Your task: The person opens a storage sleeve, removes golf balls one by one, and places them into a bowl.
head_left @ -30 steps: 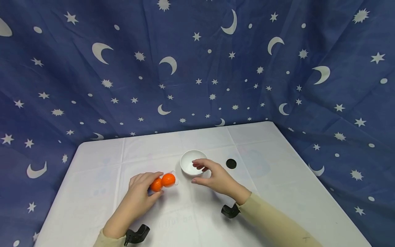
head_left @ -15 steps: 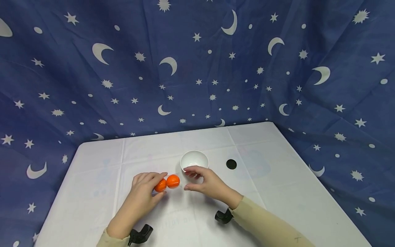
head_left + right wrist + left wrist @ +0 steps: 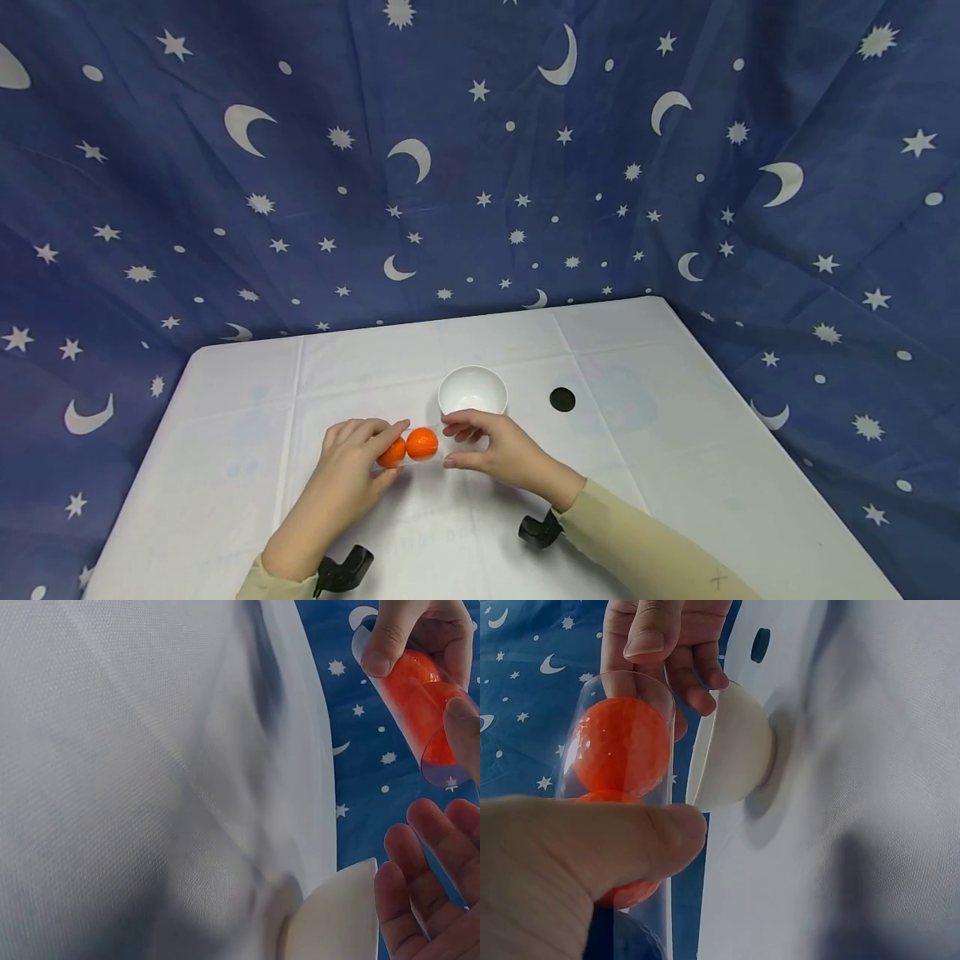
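Note:
A clear plastic tube lies on its side just above the white table, with two orange balls inside it. My left hand grips the tube's near end, its thumb lying across the tube. My right hand closes thumb and fingers round the tube's open far end. A white bowl stands right behind the right hand; in the left wrist view the bowl holds nothing that shows.
A small black disc lies on the table to the right of the bowl. Black camera mounts sit on both wrists. A blue cloth with moons and stars hangs behind and around the table.
My right hand left the bowl's rim and came left to the tube's open end. The left hand shifted the tube slightly right and toward the bowl.

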`<state>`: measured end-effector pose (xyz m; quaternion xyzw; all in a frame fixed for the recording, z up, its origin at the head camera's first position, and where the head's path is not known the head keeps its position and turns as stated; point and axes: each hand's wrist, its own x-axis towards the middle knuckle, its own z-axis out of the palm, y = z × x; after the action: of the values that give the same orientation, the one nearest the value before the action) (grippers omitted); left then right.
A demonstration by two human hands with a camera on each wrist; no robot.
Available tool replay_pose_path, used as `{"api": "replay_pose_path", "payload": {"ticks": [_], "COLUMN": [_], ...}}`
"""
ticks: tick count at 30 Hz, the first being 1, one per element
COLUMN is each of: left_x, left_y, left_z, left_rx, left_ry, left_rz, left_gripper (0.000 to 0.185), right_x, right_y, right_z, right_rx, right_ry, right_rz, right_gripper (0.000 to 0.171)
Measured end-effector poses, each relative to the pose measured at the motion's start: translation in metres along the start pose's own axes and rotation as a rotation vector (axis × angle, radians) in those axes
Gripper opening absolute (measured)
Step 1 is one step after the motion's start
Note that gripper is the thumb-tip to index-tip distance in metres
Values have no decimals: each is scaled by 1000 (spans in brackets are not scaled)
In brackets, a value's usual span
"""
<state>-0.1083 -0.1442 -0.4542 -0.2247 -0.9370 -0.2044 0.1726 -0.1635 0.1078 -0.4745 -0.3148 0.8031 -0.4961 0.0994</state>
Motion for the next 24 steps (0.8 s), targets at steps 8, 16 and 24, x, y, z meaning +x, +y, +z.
{"api": "replay_pose_path", "payload": {"ticks": [8,16,24], "left_x": [1,2,2], "left_y": [1,1,1], "left_z": [0,0,1], "left_rx": [60,133,165], "left_ry": [11,56,94], "left_rz": [40,98,129], "left_gripper": [62,60,59], "right_x": [1,3,3], "right_y": [0,-2,-1], "right_z": [4,9,11], "right_rx": [-19,-33,-37], "right_ry": [-10,-8,-13], "right_rz": [0,19,31], "right_gripper": [53,51,53]}}
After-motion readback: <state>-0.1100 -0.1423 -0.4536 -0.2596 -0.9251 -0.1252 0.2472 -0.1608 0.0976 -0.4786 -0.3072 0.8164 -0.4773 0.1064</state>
